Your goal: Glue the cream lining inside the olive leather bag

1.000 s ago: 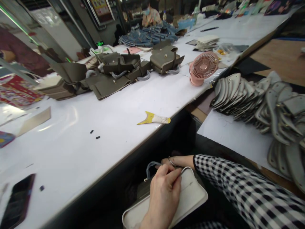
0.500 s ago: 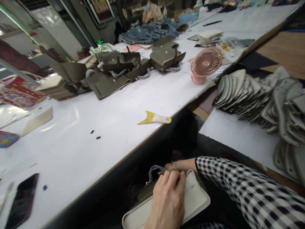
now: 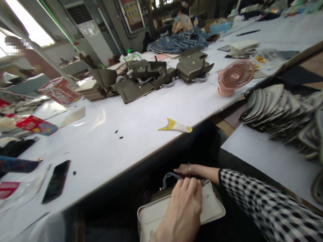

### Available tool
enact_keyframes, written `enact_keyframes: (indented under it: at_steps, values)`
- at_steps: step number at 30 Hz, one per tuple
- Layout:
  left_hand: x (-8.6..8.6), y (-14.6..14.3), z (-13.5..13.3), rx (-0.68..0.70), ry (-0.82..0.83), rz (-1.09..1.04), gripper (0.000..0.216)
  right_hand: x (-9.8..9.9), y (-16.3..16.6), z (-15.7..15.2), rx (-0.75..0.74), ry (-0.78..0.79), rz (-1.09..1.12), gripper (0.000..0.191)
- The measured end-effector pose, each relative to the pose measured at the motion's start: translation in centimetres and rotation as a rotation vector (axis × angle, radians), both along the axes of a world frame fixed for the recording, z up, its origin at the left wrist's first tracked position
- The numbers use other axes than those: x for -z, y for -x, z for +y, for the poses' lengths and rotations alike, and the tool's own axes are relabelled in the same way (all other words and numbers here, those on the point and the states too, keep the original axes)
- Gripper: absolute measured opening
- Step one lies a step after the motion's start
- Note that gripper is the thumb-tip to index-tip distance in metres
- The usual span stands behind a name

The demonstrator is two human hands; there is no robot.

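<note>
An olive handbag is low in front of me, below the table edge, its cream panel facing up. My left hand is closed over the panel's far edge, fingers curled out of sight inside. A plastic-wrapped handle arches on the bag's far side. Just beyond it is my right hand, with a bracelet at the wrist and a finger stretched out to the left. The rest of its fingers are partly hidden, and I see nothing held in it.
Several olive bags stand along the white table. Near its edge are a yellow tool with a white-wrapped handle and a pink fan. A phone lies left. Grey curved pieces are piled right. A person sits far back.
The view has swung left, so the table things appear farther right. My right hand has drawn slightly away from the handle, and a finger now shows extended. My left hand keeps its hold on the handbag.
</note>
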State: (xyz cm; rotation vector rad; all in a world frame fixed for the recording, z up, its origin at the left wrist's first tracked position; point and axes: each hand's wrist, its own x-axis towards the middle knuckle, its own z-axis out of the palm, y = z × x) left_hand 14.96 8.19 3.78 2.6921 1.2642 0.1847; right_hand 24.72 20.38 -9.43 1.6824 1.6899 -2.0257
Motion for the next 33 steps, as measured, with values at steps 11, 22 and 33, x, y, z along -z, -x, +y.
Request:
enact_keyframes:
  at_steps: [11, 22, 33]
  values:
    - [1.4, 13.7, -0.6, -0.76, 0.473, -0.768, 0.042, -8.0, 1.5, -2.0, -0.092, -0.125, -0.059, 0.041]
    - [14.3, 13.8, 0.8, -0.901, 1.391, -0.977, 0.024, -9.0, 1.9, -3.7, -0.47, -0.383, -0.252, 0.054]
    - [16.2, 13.2, 1.5, -1.073, 1.278, -1.176, 0.032, -10.7, 2.0, -4.4, -0.848, -0.437, -0.134, 0.054]
